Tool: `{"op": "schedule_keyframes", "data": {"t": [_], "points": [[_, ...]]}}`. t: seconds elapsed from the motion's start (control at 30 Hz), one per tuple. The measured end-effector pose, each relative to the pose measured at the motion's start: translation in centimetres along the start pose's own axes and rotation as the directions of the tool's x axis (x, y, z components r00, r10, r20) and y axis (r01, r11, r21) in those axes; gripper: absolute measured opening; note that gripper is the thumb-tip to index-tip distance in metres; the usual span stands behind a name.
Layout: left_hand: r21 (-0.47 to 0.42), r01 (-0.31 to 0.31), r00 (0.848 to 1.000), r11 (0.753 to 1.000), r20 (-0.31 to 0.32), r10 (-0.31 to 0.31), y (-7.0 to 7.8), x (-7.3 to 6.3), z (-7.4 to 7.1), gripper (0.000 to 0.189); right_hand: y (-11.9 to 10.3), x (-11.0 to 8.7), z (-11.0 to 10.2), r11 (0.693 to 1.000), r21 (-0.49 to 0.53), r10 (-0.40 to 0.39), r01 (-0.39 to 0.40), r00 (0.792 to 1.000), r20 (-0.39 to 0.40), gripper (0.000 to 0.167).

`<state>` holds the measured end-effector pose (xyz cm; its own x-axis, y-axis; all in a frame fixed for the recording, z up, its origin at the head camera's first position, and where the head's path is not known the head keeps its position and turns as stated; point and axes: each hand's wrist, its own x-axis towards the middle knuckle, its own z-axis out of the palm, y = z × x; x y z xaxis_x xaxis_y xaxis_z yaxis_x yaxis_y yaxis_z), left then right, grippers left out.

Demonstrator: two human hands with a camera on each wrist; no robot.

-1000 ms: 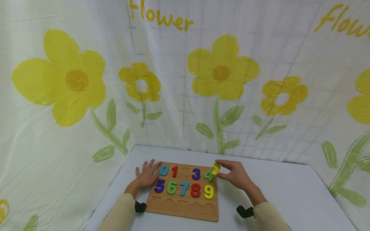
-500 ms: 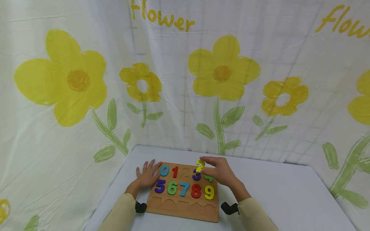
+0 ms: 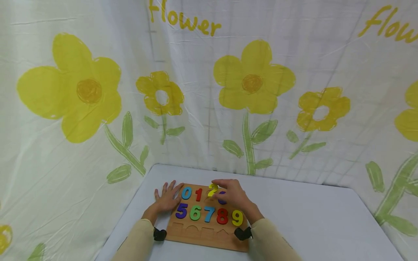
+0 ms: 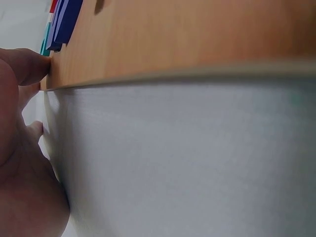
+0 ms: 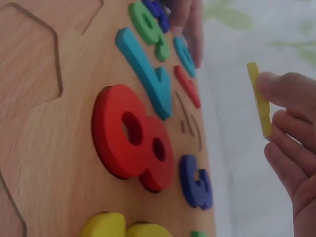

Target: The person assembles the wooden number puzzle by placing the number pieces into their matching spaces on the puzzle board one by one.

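Note:
My right hand pinches a yellow number 2 piece between thumb and fingers, above the top row of a wooden number puzzle board. In the right wrist view the yellow piece is seen edge-on, apart from the board. Below it lies the bare 2-shaped recess, between the red 1 and purple 3. The left hand rests with fingers spread at the board's left edge; its thumb touches the board in the left wrist view. My right hand hides the green 4 in the head view.
Blue 0, purple 5, green 6, blue 7, red 8 and yellow 9 sit in the board. Shallow outlines line its near edge. A white table meets a flowered curtain.
My right hand has carried the yellow 2 leftward from beside the green 4, past the purple 3, to above the 2-shaped recess. The left hand has stayed in place.

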<state>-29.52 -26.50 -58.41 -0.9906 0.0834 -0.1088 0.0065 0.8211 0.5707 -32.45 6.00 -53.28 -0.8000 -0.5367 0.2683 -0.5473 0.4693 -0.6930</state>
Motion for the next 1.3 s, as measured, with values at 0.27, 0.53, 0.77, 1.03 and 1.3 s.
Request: {"op": "schedule_keyframes", "data": {"t": [0.27,0.53,0.77,1.03,1.3], "points": [[0.002,0.003,1.0,1.0,0.002,-0.003,0.9,-0.6,-0.6,0.066,1.0,0.7,2.0,0.999,0.002,0.048,-0.049,0.997,0.056,0.05],[-0.016,-0.013,1.0,1.0,-0.017,0.013,0.7,-0.6,-0.3,0.066,1.8,1.0,3.2,0.993,-0.076,0.102,-0.094,0.99,0.101,0.05],[-0.011,-0.003,1.0,1.0,-0.01,0.003,0.7,-0.6,-0.2,0.065,1.5,1.3,3.6,0.991,-0.116,0.074,-0.062,0.991,0.107,0.05],[0.01,0.008,1.0,1.0,0.01,-0.008,1.2,-0.6,-0.6,0.064,1.8,1.0,3.5,0.98,-0.193,0.071,-0.046,0.99,0.124,0.054],[-0.023,-0.018,1.0,1.0,-0.019,0.018,0.7,-0.6,-0.3,0.066,1.6,-1.9,0.0,0.987,-0.146,0.076,-0.073,0.997,0.015,0.052]]}}
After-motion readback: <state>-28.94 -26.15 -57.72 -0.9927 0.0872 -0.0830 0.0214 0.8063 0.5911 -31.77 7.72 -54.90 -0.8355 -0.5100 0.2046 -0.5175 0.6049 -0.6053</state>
